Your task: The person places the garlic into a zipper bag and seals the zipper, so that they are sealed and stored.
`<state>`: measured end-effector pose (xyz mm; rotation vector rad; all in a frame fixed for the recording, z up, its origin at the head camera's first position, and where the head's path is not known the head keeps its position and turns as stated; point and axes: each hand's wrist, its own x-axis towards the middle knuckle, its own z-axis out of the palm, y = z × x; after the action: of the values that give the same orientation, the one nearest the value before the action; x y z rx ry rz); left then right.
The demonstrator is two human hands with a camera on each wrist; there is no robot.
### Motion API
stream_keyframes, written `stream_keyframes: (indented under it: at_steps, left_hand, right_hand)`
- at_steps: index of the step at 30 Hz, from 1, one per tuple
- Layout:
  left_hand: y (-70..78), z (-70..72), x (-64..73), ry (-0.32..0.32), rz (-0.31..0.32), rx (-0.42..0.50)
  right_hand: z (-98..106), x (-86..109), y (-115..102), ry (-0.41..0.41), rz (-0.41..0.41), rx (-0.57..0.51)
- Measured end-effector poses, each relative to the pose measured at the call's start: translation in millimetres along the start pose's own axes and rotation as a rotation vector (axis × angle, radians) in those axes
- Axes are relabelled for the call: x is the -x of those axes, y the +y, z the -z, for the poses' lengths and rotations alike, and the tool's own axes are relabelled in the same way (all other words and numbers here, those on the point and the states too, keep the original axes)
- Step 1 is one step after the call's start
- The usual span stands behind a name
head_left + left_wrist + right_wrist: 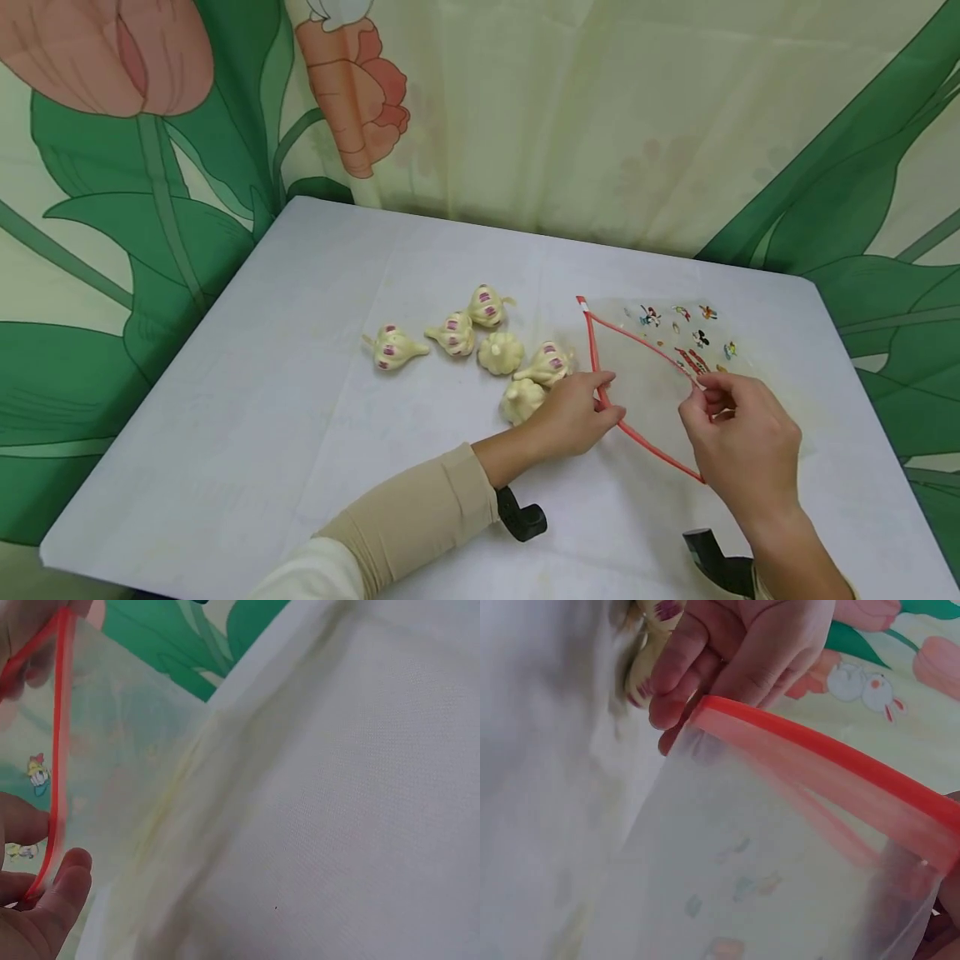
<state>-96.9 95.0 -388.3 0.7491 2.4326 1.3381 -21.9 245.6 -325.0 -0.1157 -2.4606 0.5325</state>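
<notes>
A clear zip bag [705,333] with a red zip rim and small cartoon prints lies on the right side of the table, its mouth spread apart. My left hand [573,417] pinches the near-left side of the rim between thumb and fingers. On the opposite side of the rim, my right hand [750,442] pinches the red edge. Both hands show on the red rim [60,750] in the left wrist view. Several garlic bulbs [500,353] lie to the left of the bag, the closest garlic bulb [522,402] partly behind my left hand.
A white-covered table [300,350] carries everything. Behind it hangs a curtain [540,108] printed with flowers and leaves. Black wrist-mounted devices [522,515] hang under each forearm. One garlic bulb [393,347] lies farther left, apart from the others.
</notes>
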Motion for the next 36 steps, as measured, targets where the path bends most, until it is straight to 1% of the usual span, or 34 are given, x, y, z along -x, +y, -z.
stream_keyframes:
  at_steps: [2,5,8,12,15,18,20,23,25,30,32,34,36]
  left_hand:
    - [-1.9,-1.1,-1.3,0.002,0.004,-0.032]
    - [-4.8,-2.1,-2.1,0.022,0.011,-0.069]
    - [-6.9,-2.9,-1.9,0.03,0.018,-0.078]
    - [-8.2,-4.5,-0.7,0.017,0.037,-0.081]
    - [-8.5,-5.2,-0.3,0.01,0.039,-0.093]
    - [-8.9,-4.9,-0.1,0.006,0.038,-0.084]
    - [-8.7,-4.6,0.0,-0.002,0.037,-0.074]
    - [-7.8,-4.2,0.1,-0.018,0.032,-0.055]
    - [-7.0,-4.2,-0.6,-0.028,0.021,-0.043]
    - [-7.2,-4.0,-2.0,-0.051,0.009,-0.054]
    - [-8.2,-4.2,-2.2,-0.061,0.008,-0.071]
    - [-9.2,-4.5,-2.1,-0.07,0.005,-0.083]
    - [-10.5,-5.2,-2.0,-0.078,0.002,-0.095]
  right_hand:
    - [1.1,-0.6,0.1,0.012,0.004,-0.003]
    - [4.0,-2.8,0.5,0.036,-0.004,0.0]
    - [9.5,-5.6,0.8,0.054,-0.03,0.011]
    - [18.0,-9.1,3.7,0.08,-0.059,0.044]
    - [21.9,-11.9,6.9,0.109,-0.04,0.07]
    - [22.4,-12.7,9.3,0.099,-0.001,0.068]
    - [21.3,-12.6,10.5,0.065,0.011,0.045]
    - [19.0,-13.8,13.7,-0.03,0.028,0.001]
    - [17.0,-17.0,17.1,-0.116,0.054,-0.024]
    - [9.3,-26.9,24.7,-0.355,0.17,-0.048]
    - [6.4,-29.5,25.7,-0.422,0.197,-0.042]
    - [4.7,-31.1,25.7,-0.457,0.207,-0.037]
    - [3.7,-32.2,25.4,-0.456,0.209,-0.025]
